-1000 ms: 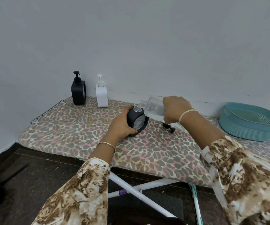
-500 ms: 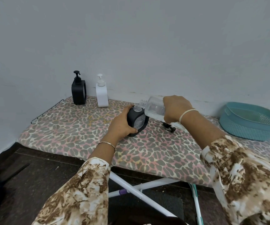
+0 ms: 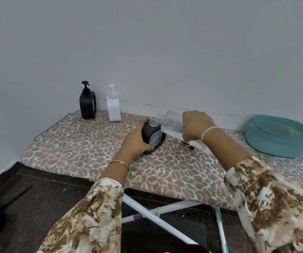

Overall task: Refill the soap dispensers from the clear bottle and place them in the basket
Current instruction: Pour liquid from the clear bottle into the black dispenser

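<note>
My left hand (image 3: 135,141) grips a dark grey soap dispenser (image 3: 154,138) standing on the leopard-print ironing board (image 3: 85,143), its pump off and its neck open. My right hand (image 3: 195,126) holds the clear bottle (image 3: 171,124) tilted toward the left, its open mouth just above and beside the dispenser's neck. Some clear liquid lies in the bottle's lower side. A black pump head (image 3: 189,144) lies on the board, half hidden under my right wrist. The teal basket (image 3: 278,143) sits at the far right and looks empty.
A black dispenser (image 3: 87,105) and a white dispenser (image 3: 113,107) stand with pumps on at the board's back left, against the grey wall. A wire rack edge (image 3: 50,127) marks the board's left end. Dark floor and the board's white legs (image 3: 156,218) lie below.
The clear bottle's mouth has lifted slightly off the dispenser's neck and the bottle is less steeply tipped. My left hand keeps its hold on the dispenser.
</note>
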